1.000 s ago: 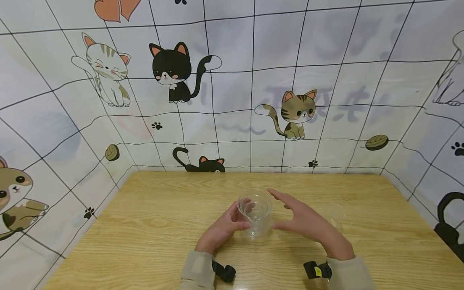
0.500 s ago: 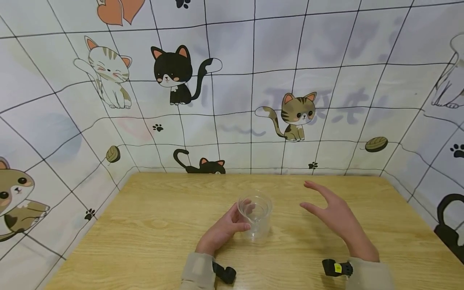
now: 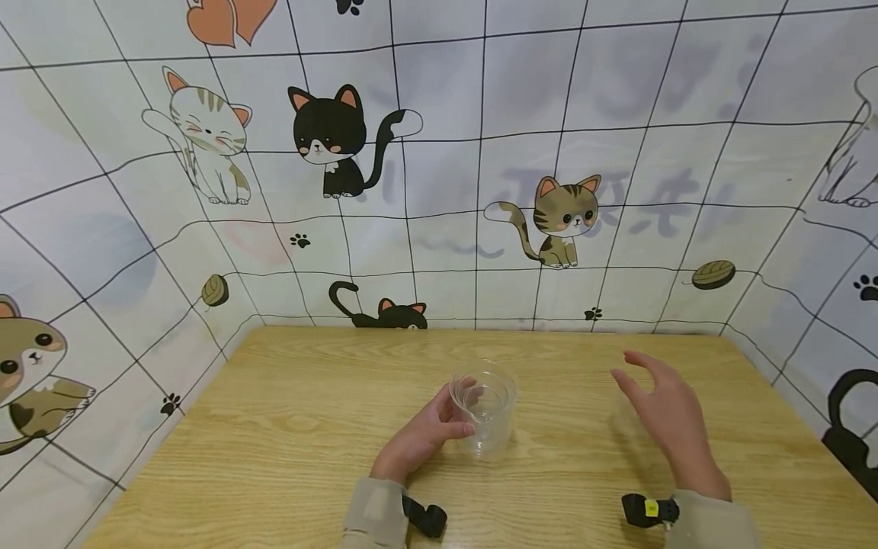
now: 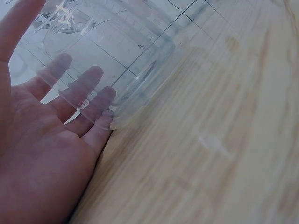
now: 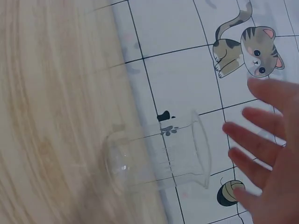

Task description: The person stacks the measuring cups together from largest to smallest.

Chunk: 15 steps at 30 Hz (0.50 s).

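On the wooden table, a clear plastic cup stands upright with its mouth up. Rings show inside its rim; whether a second cup is nested in it I cannot tell. My left hand holds it from the left, thumb in front and fingers around the far side; in the left wrist view the fingers show through the cup wall. To the right, my right hand is held with fingers spread and nothing in them. In the right wrist view another clear cup stands before those fingers, apart from them.
The wood-grain table reaches back to a white cloth wall with black grid lines and printed cats. Similar cloth closes off the left and right sides. Dark straps with small cameras sit at both wrists.
My right hand has moved away from the held cup, to the right across the table, its fingers still apart. My left hand and its cup have stayed in place.
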Available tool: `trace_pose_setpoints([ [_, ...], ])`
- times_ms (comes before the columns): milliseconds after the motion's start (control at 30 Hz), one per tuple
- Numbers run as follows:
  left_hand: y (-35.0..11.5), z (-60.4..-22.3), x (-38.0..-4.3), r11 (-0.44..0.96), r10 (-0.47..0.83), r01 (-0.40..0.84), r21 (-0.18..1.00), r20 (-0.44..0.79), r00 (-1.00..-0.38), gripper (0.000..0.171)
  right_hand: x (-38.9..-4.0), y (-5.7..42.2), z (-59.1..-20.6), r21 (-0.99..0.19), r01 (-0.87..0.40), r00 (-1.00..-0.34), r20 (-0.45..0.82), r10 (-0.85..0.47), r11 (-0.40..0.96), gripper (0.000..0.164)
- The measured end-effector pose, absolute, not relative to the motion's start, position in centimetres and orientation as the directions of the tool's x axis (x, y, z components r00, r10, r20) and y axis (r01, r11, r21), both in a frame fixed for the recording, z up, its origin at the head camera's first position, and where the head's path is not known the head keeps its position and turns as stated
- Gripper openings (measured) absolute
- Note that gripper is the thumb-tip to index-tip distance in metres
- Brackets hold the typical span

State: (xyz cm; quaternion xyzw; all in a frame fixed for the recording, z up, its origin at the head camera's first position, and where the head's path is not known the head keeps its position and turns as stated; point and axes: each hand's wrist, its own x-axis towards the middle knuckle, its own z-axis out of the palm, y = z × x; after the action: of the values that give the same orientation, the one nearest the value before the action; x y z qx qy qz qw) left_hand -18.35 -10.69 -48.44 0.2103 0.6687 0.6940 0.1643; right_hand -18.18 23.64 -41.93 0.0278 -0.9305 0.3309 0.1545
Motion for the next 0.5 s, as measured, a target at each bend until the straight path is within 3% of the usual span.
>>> trace_pose_setpoints([
  [233, -10.7, -48.3, -18.2, 0.005, 0.486, 0.034, 0.999, 0.027, -0.874, 0.072, -18.2, 23.8, -42.8, -0.579, -0.049, -0.910, 0.363, 0.203, 0.814, 0.054],
  [500, -10.8, -48.5, -18.3, 0.020, 0.481, 0.040, 0.999, 0.025, -0.876, 0.068, -18.7, 24.3, -44.3, -0.608, 0.034, -0.942, 0.245, 0.228, 0.793, 0.066],
])
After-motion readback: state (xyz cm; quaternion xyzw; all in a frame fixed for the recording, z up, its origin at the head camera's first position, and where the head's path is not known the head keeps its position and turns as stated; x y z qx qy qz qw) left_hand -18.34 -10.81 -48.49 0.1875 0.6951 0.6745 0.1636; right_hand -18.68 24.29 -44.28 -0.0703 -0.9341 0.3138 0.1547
